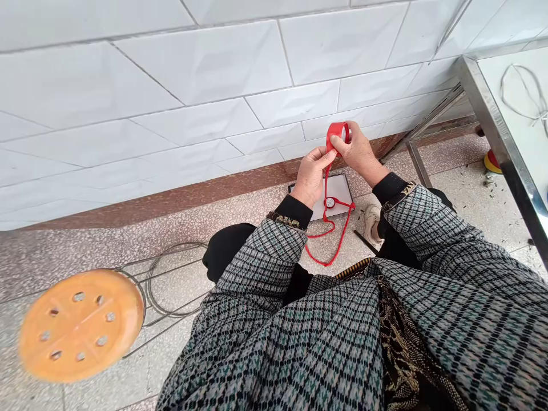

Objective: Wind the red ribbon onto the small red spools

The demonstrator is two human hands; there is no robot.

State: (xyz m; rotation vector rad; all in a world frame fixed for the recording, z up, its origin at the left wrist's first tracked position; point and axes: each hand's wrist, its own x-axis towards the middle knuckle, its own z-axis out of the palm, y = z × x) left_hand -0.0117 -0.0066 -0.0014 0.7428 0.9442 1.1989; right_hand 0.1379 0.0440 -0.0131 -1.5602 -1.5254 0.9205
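Note:
My right hand [358, 154] is closed around a roll of red tape [337, 135], held up in front of the tiled wall. My left hand [311, 174] pinches the free end of the red tape just below the roll. A thin red wire [330, 244] hangs down from between my hands in loops. It carries a small round white part [330, 202] over a white square plate [342, 188] on the floor. Both sleeves are checked grey with black cuffs.
An orange round stool seat [79, 325] stands at lower left beside a coil of grey wire [171, 279] on the speckled floor. A steel table [505, 142] with a white cord on top fills the right. A white shoe [371, 220] shows below my right wrist.

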